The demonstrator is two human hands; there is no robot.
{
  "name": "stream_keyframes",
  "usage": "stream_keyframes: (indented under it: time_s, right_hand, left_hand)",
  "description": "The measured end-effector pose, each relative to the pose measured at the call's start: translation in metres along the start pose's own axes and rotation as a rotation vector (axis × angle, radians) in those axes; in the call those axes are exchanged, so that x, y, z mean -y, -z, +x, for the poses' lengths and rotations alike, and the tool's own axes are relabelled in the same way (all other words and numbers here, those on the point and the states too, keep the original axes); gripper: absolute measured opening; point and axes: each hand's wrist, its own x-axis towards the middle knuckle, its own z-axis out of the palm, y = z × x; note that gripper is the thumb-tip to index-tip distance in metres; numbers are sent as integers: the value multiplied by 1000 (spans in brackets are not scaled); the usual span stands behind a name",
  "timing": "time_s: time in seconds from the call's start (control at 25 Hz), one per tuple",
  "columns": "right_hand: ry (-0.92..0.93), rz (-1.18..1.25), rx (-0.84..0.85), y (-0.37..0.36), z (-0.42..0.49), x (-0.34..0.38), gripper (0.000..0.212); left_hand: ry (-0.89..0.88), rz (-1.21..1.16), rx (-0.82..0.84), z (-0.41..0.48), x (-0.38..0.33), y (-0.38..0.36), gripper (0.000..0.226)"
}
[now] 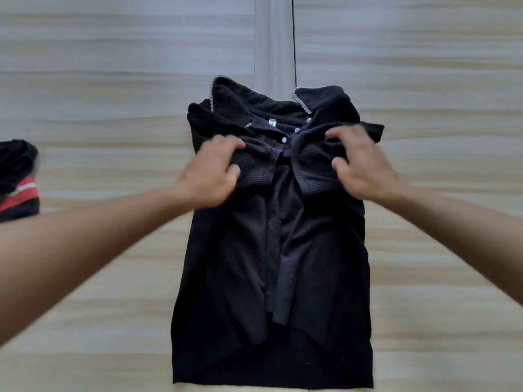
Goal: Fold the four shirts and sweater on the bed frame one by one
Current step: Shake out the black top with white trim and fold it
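Note:
A black ribbed shirt (283, 250) with a pearl-trimmed collar lies face up on the light wooden bed frame (99, 94), collar pointing away from me. Its sides are folded in toward the button placket. My left hand (210, 172) grips a bunch of the fabric on the left of the chest. On the other side of the chest, my right hand (360, 162) holds the folded-in fabric, fingers curled over it and thumb underneath. Both hands are blurred.
A pile of clothes (18, 179), black with red and white stripes, lies at the left edge of the frame boards. A grey seam (273, 38) runs between the two wooden panels beyond the collar.

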Motion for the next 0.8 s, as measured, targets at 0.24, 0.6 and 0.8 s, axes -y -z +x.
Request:
stream_keyframes:
  time_s: [0.24, 0.6, 0.8]
  right_hand:
    - [5, -539, 212, -66, -44, -55, 76]
    - [-48, -488, 130, -2, 80, -31, 112]
    - [-108, -402, 243, -8, 100, -40, 110]
  left_hand:
    - [-130, 577, 153, -42, 55, -60, 91]
    - [276, 418, -123, 84, 30, 10, 91]
    - [301, 420, 121, 118, 23, 18, 115]
